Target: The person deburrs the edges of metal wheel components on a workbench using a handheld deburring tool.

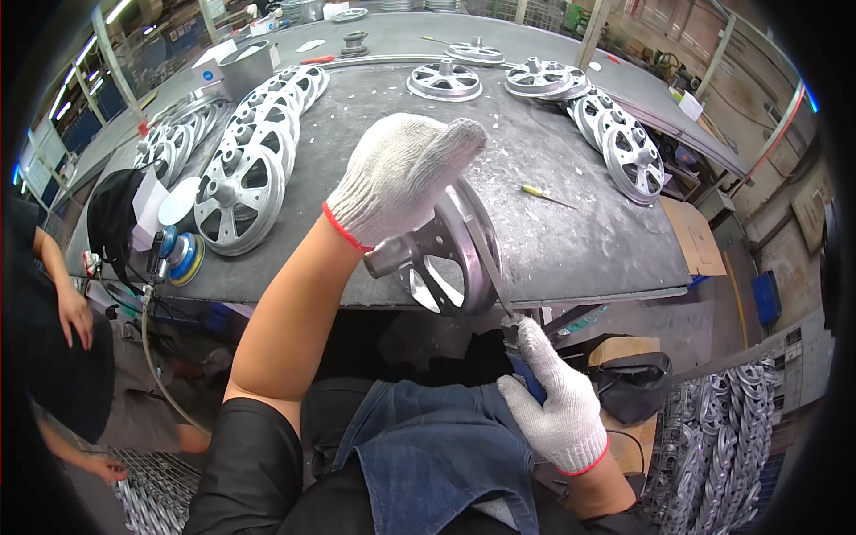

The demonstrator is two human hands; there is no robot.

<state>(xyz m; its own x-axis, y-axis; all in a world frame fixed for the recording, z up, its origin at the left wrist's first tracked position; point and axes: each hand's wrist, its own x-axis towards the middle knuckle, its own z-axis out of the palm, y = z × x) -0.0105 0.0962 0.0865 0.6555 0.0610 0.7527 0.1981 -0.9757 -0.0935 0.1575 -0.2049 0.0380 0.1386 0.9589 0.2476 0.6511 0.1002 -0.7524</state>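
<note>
A silvery spoked metal wheel [446, 254] is tilted up on edge at the table's front edge, its hub pointing left. My left hand [401, 174], in a white knit glove with a red cuff, is closed over the wheel's upper part, and its fingertips are partly hidden. A long flat metal file [489, 259] lies along the wheel's rim. Lower right, my right hand [557, 397], gloved alike, is closed around the file's handle, which is mostly hidden by the fingers.
Rows of similar wheels [239, 201] stand at the left and wheels [631, 160] at the right of the dusty table [357, 169]. A yellow-handled tool [546, 195] lies at centre right. A blue sander [183, 256] sits front left. Another person [71, 330] is at the left.
</note>
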